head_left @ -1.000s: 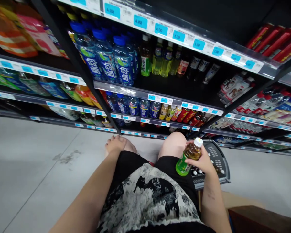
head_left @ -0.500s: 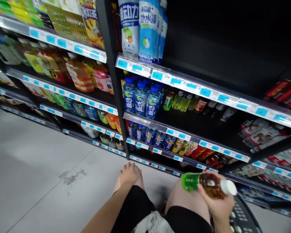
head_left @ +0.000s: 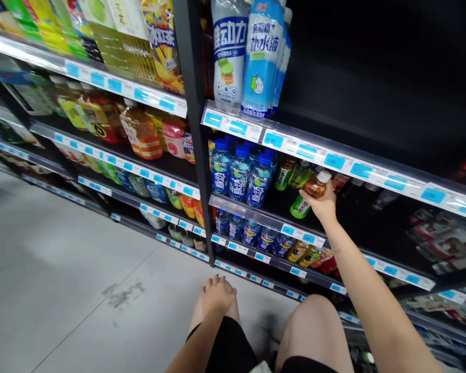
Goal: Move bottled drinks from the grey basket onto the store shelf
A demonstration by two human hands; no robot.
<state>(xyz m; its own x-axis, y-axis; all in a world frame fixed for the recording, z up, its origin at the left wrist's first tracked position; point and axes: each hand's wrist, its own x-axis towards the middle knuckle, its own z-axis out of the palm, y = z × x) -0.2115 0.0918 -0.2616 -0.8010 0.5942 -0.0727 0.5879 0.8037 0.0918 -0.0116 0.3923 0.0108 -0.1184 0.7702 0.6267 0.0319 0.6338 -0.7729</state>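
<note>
"Green-labelled plastic bottle of amber drink, white-capped (head_left: 314, 189): where is it?"

"Tilted, over the black middle shelf (head_left: 357, 223), grasped by the right hand (head_left: 326, 204)."

"Nearby?"

"Left of it, 3 blue-capped clear plastic bottles (head_left: 239, 178) stand foremost."

"The left hand (head_left: 217, 294)?"

"Loosely laid over the bare left knee (head_left: 235, 310)."

Left of the black shelf post (head_left: 192, 88), a yellow pack (head_left: 161, 44) reads 冰红茶. Right of the post, a white-labelled bottle (head_left: 228, 72) shows 动力, a blue bottle (head_left: 261, 67) 补水液, 3 blue-capped bottles (head_left: 238, 176) 脉动, a price tag (head_left: 274, 139) 4.00; farther right, lettering on the held bottle (head_left: 300, 206) is too small to read.
</note>
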